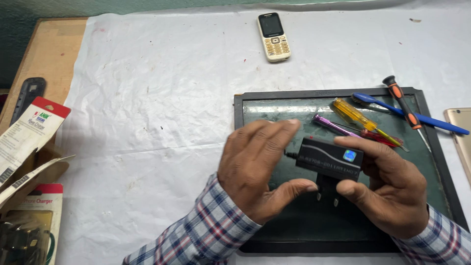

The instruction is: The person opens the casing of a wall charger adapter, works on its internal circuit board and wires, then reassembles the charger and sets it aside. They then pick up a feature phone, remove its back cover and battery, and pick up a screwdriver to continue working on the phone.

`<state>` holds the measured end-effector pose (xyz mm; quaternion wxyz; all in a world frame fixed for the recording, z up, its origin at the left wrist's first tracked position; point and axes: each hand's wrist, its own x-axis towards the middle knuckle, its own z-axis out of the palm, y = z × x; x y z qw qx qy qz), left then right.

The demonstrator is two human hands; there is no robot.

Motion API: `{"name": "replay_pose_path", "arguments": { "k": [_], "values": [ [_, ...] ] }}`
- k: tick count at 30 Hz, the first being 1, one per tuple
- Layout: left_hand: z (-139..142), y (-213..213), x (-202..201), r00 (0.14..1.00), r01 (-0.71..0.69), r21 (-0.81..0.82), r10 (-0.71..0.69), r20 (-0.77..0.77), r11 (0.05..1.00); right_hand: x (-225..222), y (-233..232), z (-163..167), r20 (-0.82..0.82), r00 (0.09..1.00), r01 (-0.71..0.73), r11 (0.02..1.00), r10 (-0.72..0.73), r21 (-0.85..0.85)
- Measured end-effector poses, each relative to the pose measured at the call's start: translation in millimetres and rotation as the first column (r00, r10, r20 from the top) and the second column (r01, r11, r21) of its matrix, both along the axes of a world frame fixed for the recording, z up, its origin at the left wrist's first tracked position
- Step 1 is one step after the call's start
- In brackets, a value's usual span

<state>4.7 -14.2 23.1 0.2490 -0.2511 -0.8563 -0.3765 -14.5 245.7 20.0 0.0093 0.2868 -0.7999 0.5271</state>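
**Black plug-in charger held between both hands over the work mat**

A person is holding a small black charger adapter (329, 158) just above a dark framed work mat (255, 105) that is lying on the white-covered desk (147, 98). The right hand (387, 189) is pinching the adapter's right end, thumb underneath and fingers curling over the top. The left hand (260, 169) is half open, its thumb reaching toward the plug pins (327, 195) that are pointing downward from the body, while its fingers are hovering beside the left end; whether they are touching the casing cannot be told.

The adapter is looking like a rigid plastic block, probably light and not fragile, with smooth sides that could be slipping under a loose pinch. The broad flat faces are offering the safest hold; the thin metal pins are the part likelier to bend, so they are best left free. A thin cord seems to be leaving the left end, though it is mostly hidden.

On the mat behind the hands, a yellow-handled screwdriver (354, 114), a purple tool (333, 125), an orange-and-black screwdriver (403, 102) and a blue-handled brush (417, 117) are lying close together. A pale keypad phone (274, 37) is resting well apart at the top.
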Motion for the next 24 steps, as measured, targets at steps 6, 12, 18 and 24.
{"name": "replay_pose_path", "arguments": {
  "k": [6, 12, 18, 24],
  "values": [
    [-9.4, 1.3, 0.6, 0.991, 0.100, 0.046, -0.104, 0.090, 0.994, 5.1, 2.3, -7.7, 0.115, 0.991, -0.058, 0.994, 0.068, -0.088],
    [-15.0, 1.9, -0.4, 0.987, 0.137, 0.089, -0.143, 0.072, 0.987, 4.7, 5.9, -12.1, 0.113, 0.992, -0.045, 0.997, 0.052, -0.062],
    [-20.9, 5.1, 2.4, 0.970, 0.187, 0.185, -0.211, 0.119, 0.965, 6.9, 6.8, -13.7, 0.249, 0.967, -0.035, 0.996, 0.054, -0.078],
    [-22.3, 6.2, 3.1, 0.964, 0.194, 0.185, -0.222, 0.147, 0.963, 10.7, 7.4, -15.0, 0.281, 0.959, -0.018, 0.997, 0.038, -0.074]
  ]
}}
